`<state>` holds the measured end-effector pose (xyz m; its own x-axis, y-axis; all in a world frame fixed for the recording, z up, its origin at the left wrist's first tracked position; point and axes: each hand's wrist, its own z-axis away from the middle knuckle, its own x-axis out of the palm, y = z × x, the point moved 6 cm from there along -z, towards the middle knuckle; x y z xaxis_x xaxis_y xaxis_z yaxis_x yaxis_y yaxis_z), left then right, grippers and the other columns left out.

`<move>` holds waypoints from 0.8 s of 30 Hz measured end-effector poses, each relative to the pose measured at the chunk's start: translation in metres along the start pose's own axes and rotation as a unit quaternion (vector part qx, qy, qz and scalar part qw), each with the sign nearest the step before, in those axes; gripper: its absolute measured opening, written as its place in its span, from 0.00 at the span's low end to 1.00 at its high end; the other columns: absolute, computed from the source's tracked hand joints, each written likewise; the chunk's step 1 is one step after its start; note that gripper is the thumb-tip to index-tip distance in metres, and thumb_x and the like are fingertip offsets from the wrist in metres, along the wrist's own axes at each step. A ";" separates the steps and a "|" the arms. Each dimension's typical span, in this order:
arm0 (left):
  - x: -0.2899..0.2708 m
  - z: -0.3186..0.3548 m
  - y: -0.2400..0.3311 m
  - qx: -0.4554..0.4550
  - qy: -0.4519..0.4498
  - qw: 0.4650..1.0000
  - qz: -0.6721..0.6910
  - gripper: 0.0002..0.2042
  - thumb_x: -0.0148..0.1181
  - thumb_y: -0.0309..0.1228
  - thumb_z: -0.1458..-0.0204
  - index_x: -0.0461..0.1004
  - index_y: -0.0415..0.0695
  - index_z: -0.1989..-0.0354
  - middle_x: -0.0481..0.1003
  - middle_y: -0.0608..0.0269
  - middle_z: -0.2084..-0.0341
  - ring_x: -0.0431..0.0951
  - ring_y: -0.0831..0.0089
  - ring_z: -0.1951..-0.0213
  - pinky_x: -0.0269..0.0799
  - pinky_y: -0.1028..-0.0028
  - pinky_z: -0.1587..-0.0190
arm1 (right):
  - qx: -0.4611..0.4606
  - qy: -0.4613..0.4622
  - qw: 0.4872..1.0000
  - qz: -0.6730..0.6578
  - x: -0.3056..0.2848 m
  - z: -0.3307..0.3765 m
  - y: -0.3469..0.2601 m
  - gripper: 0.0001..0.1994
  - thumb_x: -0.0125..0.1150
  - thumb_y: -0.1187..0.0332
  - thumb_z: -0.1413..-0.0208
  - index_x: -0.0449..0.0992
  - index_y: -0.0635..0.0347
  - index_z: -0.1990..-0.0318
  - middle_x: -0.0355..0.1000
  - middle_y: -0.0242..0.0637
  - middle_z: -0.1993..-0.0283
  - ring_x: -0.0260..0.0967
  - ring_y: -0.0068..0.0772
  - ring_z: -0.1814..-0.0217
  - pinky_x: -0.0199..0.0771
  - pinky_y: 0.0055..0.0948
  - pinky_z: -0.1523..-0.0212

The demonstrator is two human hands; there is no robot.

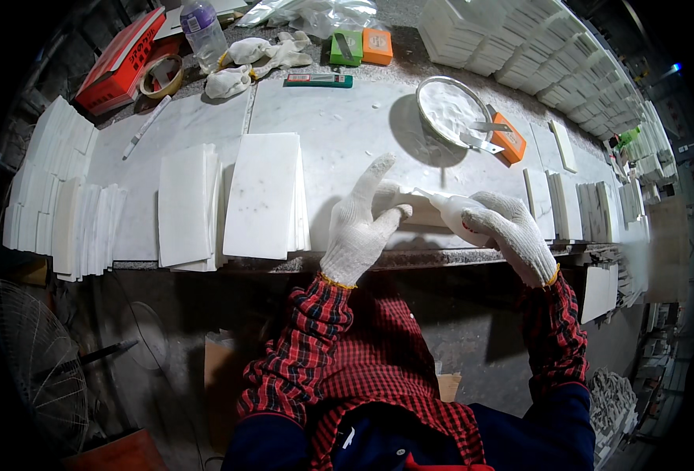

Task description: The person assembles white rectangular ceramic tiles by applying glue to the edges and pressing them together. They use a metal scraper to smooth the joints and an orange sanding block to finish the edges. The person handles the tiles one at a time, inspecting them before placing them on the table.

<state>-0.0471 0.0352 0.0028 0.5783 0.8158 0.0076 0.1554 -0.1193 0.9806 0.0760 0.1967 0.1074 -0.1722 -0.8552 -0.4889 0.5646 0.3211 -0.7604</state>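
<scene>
Gloves cover both hands: the left hand rests half open on a white tile to steady it at the bench's front edge, while the right hand is closed around a white squeeze bottle, nozzle toward the tile.

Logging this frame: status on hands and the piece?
Left hand steadies a white strip at the bench edge. Right hand grips a white squeeze bottle, nozzle on strip. Nothing blocking.

A pale marble workbench is seen. Two stacks of white tiles are laid by its near edge, more tiles are piled at the far right corner, and what may be a powder-filled bowl is set right of centre.
</scene>
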 end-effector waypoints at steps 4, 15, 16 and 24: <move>0.000 0.000 0.002 0.021 0.005 1.000 -0.017 0.35 0.69 0.26 0.50 0.64 0.49 0.31 0.81 0.50 0.57 0.83 0.65 0.55 0.79 0.68 0.52 | -0.002 -0.003 1.000 -0.003 0.000 -0.002 0.003 0.23 0.62 0.53 0.42 0.80 0.66 0.51 0.73 0.31 0.64 0.67 0.20 0.64 0.67 0.21 0.64; 0.002 -0.001 -0.010 -0.016 -0.003 0.999 0.028 0.36 0.70 0.28 0.50 0.64 0.51 0.30 0.81 0.49 0.59 0.84 0.62 0.57 0.79 0.68 0.52 | -0.020 0.003 1.000 -0.001 0.001 0.000 -0.004 0.22 0.61 0.55 0.41 0.79 0.67 0.51 0.73 0.31 0.67 0.65 0.19 0.66 0.65 0.21 0.66; 0.002 -0.001 -0.010 -0.021 -0.004 0.999 0.026 0.36 0.70 0.28 0.50 0.64 0.52 0.30 0.81 0.49 0.59 0.84 0.62 0.57 0.79 0.68 0.53 | -0.017 -0.002 1.000 0.005 0.001 -0.001 -0.003 0.22 0.62 0.54 0.42 0.80 0.67 0.52 0.73 0.31 0.66 0.65 0.19 0.66 0.65 0.21 0.67; 0.003 0.000 -0.002 -0.042 -0.023 0.998 0.033 0.40 0.61 0.10 0.52 0.60 0.48 0.28 0.78 0.54 0.56 0.81 0.71 0.55 0.79 0.72 0.49 | -0.005 -0.005 1.000 0.008 0.003 -0.002 -0.004 0.23 0.62 0.52 0.43 0.80 0.66 0.52 0.72 0.31 0.66 0.65 0.20 0.66 0.65 0.21 0.67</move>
<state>-0.0457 0.0379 0.0004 0.6216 0.7806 0.0660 0.0487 -0.1225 0.9913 0.0714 0.1933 0.1084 -0.1548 -0.8541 -0.4966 0.5598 0.3383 -0.7564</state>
